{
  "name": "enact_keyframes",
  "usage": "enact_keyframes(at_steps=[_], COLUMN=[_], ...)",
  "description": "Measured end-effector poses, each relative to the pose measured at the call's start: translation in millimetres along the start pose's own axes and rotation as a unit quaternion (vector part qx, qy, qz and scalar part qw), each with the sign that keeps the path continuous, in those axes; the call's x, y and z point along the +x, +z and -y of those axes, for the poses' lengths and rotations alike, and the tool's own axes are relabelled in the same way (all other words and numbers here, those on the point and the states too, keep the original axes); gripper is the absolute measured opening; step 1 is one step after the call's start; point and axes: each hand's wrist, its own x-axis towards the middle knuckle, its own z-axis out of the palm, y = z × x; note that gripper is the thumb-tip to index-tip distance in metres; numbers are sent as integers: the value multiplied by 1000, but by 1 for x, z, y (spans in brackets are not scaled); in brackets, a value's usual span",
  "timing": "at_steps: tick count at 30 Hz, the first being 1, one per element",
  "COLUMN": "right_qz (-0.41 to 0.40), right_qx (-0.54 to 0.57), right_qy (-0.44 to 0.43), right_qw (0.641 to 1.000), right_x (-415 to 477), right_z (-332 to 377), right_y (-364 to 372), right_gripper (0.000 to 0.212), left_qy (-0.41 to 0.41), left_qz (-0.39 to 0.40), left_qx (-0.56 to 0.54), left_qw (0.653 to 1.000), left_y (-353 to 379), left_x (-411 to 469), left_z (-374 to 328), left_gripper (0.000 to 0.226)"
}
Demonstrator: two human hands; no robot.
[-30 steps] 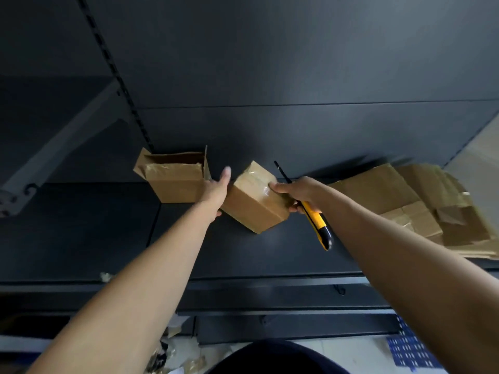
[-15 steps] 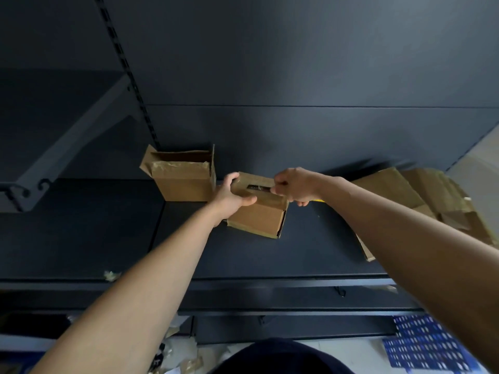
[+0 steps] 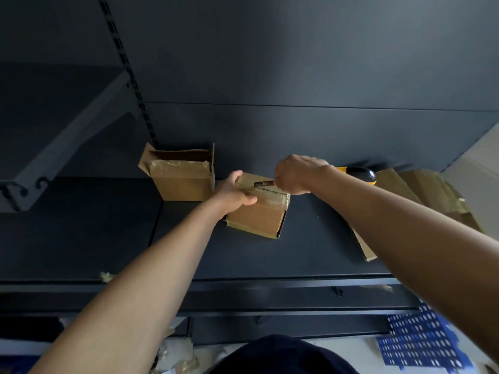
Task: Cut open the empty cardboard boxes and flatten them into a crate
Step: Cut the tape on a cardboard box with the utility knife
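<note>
Two boxes stand on the dark shelf point(image 3: 310, 247), near each other but apart. Item one: taped box point(image 3: 259, 214), small, brown, closed, set at the middle of the shelf and turned slightly askew, with clear tape across its top seam and along its lower edge. The left hand point(image 3: 233, 194) grips its top left edge, fingers curled over the lid and thumb up at the far side. The right hand point(image 3: 294, 174) is closed in a fist round a utility knife point(image 3: 360, 174) (the yellow-and-black handle end juts out behind the wrist), and the blade lies on the top seam of the taped box, beside a dark slit in the tape. Item two: open box point(image 3: 183, 176), upright against the back panel to the left, top flaps raised, with torn tape along its front rim. Item three: flattened cardboard point(image 3: 424, 187), several sheets lying overlapped at the right end of the shelf, partly hidden by the right forearm. Item four: blue crate point(image 3: 421, 344), perforated plastic, on the floor below at the right, only part in view. Sundries: tape scraps point(image 3: 175, 357) on the floor at lower left; a grey bracket point(image 3: 62, 147) under the upper shelf at left.
</note>
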Motion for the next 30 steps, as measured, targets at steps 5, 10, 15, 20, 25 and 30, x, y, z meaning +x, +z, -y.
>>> enact_keyframes(at_steps=[5, 10, 15, 20, 25, 30], right_qz=[-5, 12, 5, 80, 199, 70], right_qx=[-63, -77, -77, -31, -80, -1], right_qy=[-1, 7, 26, 48, 101, 143], right_qw=[998, 997, 997, 995, 971, 987], right_x=[-4, -5, -12, -19, -19, -14], right_z=[17, 12, 24, -1, -17, -45], right_y=[-8, -17, 10, -13, -35, -4], right_gripper=[15, 7, 27, 14, 34, 25], left_qy=[1, -2, 8, -4, -15, -45], left_qz=[-15, -19, -9, 0, 4, -8], left_qx=[55, 83, 109, 99, 97, 88], left_qw=[998, 996, 994, 995, 995, 995], left_y=[1, 0, 1, 1, -3, -4], left_x=[1, 1, 2, 5, 6, 7], left_z=[-3, -7, -10, -10, -11, -18], left_gripper=[80, 80, 82, 82, 80, 68])
